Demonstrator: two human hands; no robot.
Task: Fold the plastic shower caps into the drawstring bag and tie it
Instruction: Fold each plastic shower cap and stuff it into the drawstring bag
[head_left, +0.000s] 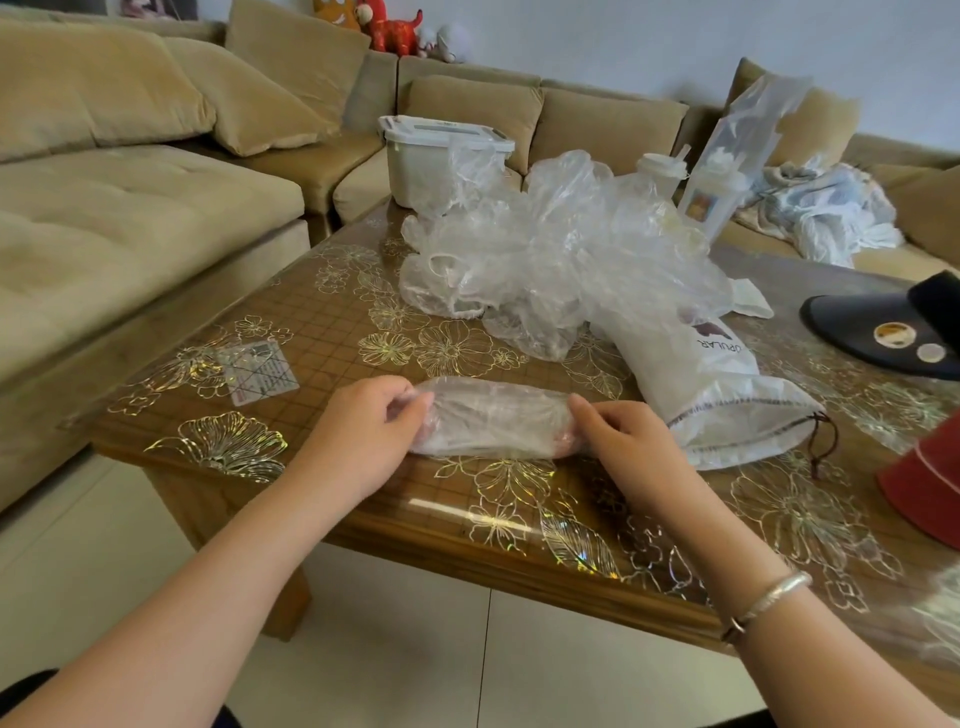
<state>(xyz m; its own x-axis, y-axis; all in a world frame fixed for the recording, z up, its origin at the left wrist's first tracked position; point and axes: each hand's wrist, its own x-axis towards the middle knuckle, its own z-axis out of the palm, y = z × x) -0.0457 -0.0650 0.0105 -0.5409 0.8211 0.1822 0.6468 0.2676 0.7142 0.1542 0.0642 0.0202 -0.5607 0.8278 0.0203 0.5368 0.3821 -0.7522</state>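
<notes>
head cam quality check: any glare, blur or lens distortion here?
Head view: glare streak on the glossy table cover near its front edge; wide-angle bending at the sofa; blur at the lower right corner; both hands, left hand, right hand, and the folded shower cap are sharp.

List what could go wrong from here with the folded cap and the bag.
1. The folded cap is slippery plastic, pinched only at its ends by the left hand and right hand; it may spring open when lifted.
2. The drawstring bag lies flat, mouth sagging toward the table edge; one-handed insertion could push it off or crumple the cap.
3. The loose pile of caps sits against the bag and may get dragged along.
</notes>
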